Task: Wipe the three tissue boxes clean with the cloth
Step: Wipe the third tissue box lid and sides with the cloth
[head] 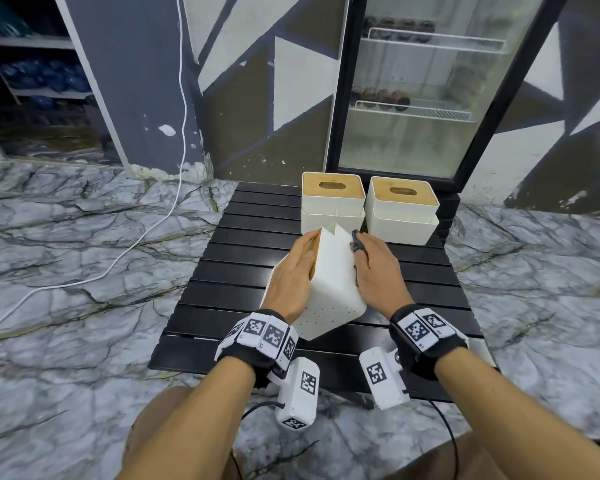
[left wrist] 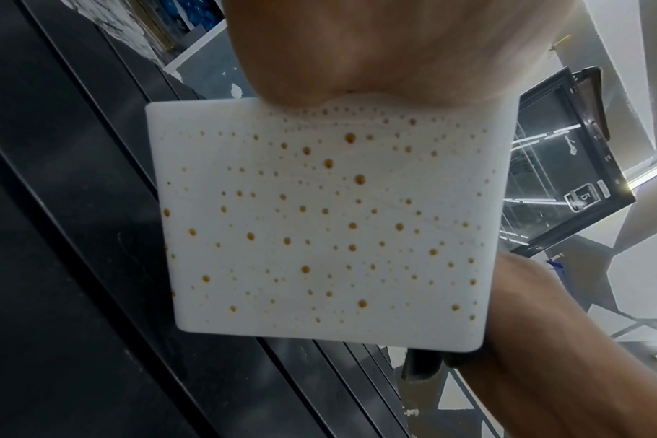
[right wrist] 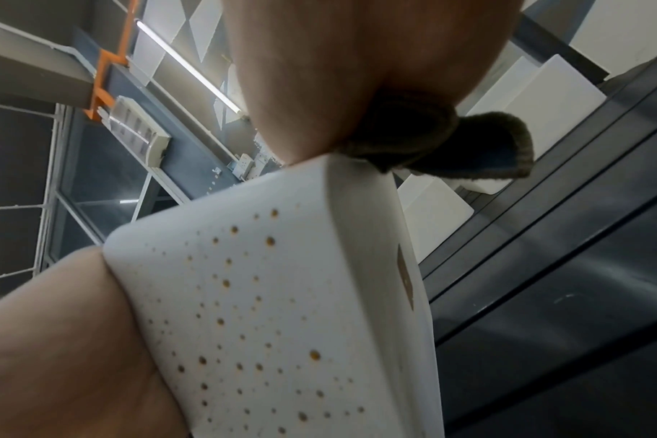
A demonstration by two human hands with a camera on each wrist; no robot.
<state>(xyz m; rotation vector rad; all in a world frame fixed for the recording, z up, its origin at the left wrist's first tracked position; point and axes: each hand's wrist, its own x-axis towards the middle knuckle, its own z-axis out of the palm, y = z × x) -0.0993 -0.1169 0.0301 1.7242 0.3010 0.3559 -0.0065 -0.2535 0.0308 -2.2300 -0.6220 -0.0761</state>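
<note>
A white tissue box [head: 329, 282] is tipped on its side above the black slatted table [head: 236, 296], its perforated base [left wrist: 319, 225] turned toward me. My left hand [head: 293, 271] grips its left, wooden-lid side. My right hand [head: 374, 268] presses a dark cloth [head: 356, 242] against the box's right face; the cloth [right wrist: 432, 142] bunches out under the palm in the right wrist view. Two more white tissue boxes with wooden lids, one on the left [head: 332, 202] and one on the right [head: 402, 211], stand upright at the table's far edge.
A glass-door fridge [head: 426, 84] stands directly behind the table. A white cable [head: 146, 233] runs across the marble floor on the left. The floor surrounds the small table on all sides.
</note>
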